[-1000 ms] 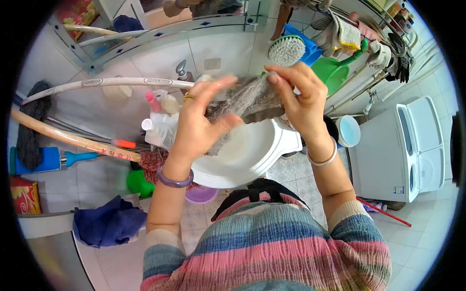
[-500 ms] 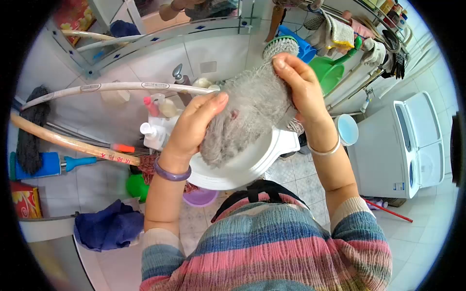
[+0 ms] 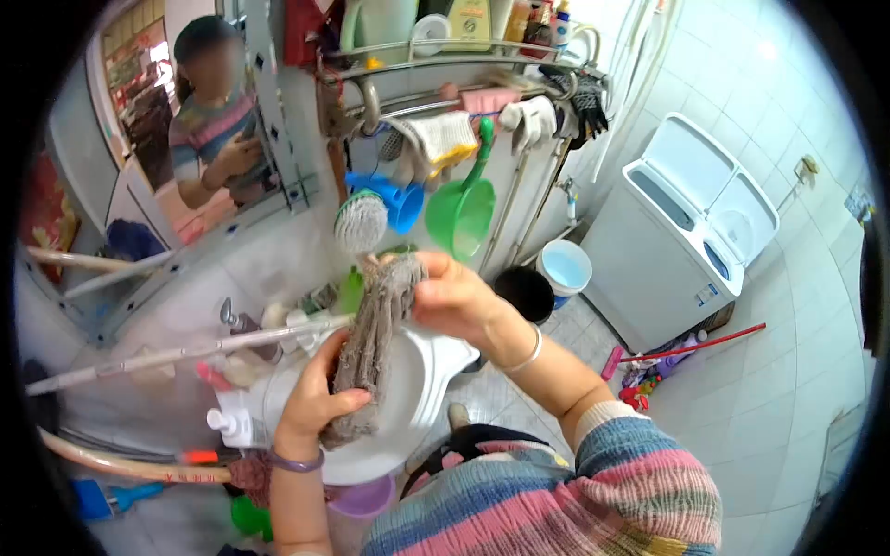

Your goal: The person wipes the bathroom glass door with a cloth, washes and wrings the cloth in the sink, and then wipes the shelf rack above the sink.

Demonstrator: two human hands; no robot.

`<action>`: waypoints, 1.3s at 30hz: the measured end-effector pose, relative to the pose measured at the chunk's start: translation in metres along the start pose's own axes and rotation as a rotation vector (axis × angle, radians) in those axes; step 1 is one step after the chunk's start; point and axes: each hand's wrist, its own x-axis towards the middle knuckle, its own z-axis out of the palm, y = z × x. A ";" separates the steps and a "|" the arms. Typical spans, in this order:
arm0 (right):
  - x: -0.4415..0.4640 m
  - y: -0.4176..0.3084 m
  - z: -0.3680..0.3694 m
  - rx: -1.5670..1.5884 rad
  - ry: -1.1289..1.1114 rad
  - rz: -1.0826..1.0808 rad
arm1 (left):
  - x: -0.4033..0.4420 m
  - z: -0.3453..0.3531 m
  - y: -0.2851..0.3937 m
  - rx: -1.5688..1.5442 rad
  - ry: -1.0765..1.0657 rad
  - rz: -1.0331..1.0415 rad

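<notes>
A wet-looking, shaggy grey cloth (image 3: 371, 329) is gathered into a long, narrow bundle and held tilted above the white sink (image 3: 426, 389). My left hand (image 3: 311, 398) is wrapped around its lower part, with the thumb across the front. Higher up, my right hand (image 3: 454, 301) grips the top end, its fingers partly hidden behind the fabric. Just above the cloth hangs a round brush (image 3: 361, 222) with pale bristles.
A green dipper (image 3: 461, 218), a blue cup (image 3: 400, 206) and gloves (image 3: 530, 122) hang from the wall rack. Beyond the sink are a black bucket (image 3: 525, 295), a white bucket (image 3: 565, 268) and an open twin-tub washing machine (image 3: 677, 241). A pump bottle (image 3: 232, 426) stands on the sink's left.
The cloth was spread out between both hands and is now bunched into a narrow bundle. My view has turned rightward and up, bringing more of the rack and washing machine into sight.
</notes>
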 end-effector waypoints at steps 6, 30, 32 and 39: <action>-0.012 -0.035 -0.017 0.006 0.080 -0.168 | 0.043 0.045 0.006 -0.117 -0.004 0.118; 0.011 -0.383 -0.255 -2.095 0.624 -0.919 | 0.437 0.282 0.000 -0.239 -0.032 0.231; 0.017 -0.388 -0.258 -2.125 0.580 -0.893 | 0.446 0.282 -0.002 -0.245 -0.007 0.207; 0.029 -0.390 -0.242 -2.279 0.534 -0.663 | 0.448 0.276 0.004 -0.250 0.025 0.212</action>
